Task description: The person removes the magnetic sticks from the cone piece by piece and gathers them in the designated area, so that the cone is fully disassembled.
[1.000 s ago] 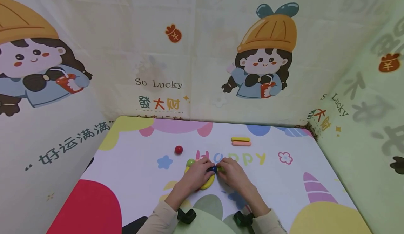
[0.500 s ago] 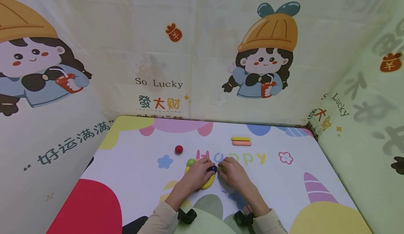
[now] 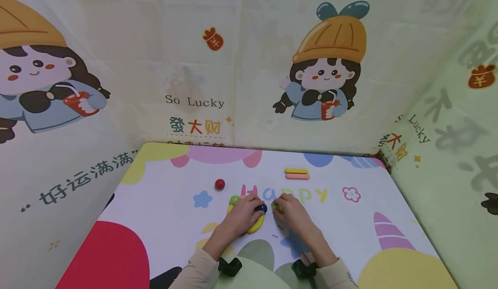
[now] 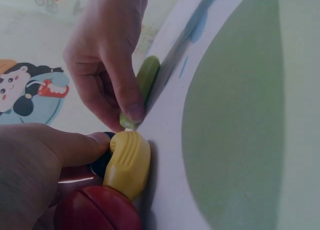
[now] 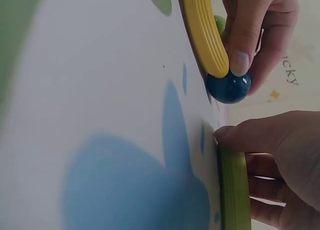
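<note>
My left hand pinches a dark blue ball between thumb and fingers. A curved yellow rod with ridges meets that ball at one end. Its other parts join a red ball, large in the left wrist view, and a green ball peeks out past the hand in the head view. To the right, my right hand holds a straight green rod low over the tabletop, thumb at its near end. A gap separates this rod from the blue ball in the right wrist view.
Beyond the hands a loose red ball lies on the printed tabletop. Straight yellow and pink rods lie side by side farther back. A printed cloth stands behind the table and along its sides.
My right hand has drawn rightward with the green rod, away from the blue ball, and the gap between them has widened. The left hand keeps its grip in place.
</note>
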Demonstrator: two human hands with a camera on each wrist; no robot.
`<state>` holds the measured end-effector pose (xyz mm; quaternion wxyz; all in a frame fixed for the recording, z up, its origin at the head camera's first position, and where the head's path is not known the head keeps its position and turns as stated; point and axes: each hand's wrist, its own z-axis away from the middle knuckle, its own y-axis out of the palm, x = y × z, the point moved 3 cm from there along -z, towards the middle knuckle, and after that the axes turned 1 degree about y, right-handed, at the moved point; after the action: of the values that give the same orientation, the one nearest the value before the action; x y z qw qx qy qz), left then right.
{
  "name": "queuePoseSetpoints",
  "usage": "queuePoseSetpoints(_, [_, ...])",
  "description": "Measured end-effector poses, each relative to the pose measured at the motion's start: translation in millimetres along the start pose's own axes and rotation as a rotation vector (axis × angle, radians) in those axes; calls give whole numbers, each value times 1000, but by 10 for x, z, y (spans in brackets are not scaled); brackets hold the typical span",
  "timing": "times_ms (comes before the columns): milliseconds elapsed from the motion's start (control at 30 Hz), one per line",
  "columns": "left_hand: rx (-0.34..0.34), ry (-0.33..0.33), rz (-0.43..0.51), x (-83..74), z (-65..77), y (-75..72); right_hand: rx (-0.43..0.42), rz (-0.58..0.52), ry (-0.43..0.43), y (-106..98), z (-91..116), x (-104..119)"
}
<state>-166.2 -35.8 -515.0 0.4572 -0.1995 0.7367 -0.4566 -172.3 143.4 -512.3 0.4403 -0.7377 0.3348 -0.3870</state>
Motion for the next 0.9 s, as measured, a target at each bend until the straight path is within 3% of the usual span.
queuePoseSetpoints(233, [-8,11,-1,2,2,-4,-26,19,-24,-33,58,-71])
queuePoseSetpoints(533, [3,0,8,15,0,4,-28,26,8,-101,166,-180])
queuePoseSetpoints(900, [5,-10,21,-7,13,-10,-18,31,-29,-129,149,-234])
